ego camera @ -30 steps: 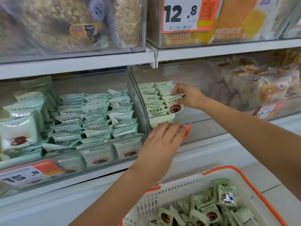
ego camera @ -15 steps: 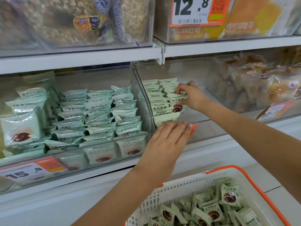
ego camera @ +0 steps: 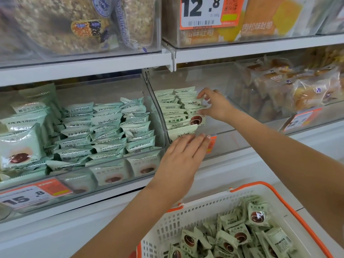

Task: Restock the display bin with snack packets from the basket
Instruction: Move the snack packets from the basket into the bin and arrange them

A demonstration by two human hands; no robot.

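Note:
A clear display bin (ego camera: 232, 142) on the middle shelf holds two rows of pale green snack packets (ego camera: 176, 112) stacked against its left wall. My right hand (ego camera: 216, 105) reaches into the bin, and its curled fingers pinch the right edge of the packets in the right row. My left hand (ego camera: 184, 155) lies flat with straight fingers against the bin's front, just under the lowest packet. A white basket (ego camera: 186, 220) with orange handles stands at the lower right, with several loose green packets (ego camera: 240, 231) in it.
To the left, a neighbouring bin (ego camera: 111, 175) is packed with mint-green packets behind a 15.8 price tag (ego camera: 28, 196). Bagged bread (ego camera: 290, 90) fills the bin to the right. The upper shelf carries oat bags and a 12.8 tag (ego camera: 202, 12).
My right hand has shifted slightly up along the right row of packets. My left hand stays flat at the bin's front. The camera has tilted a little.

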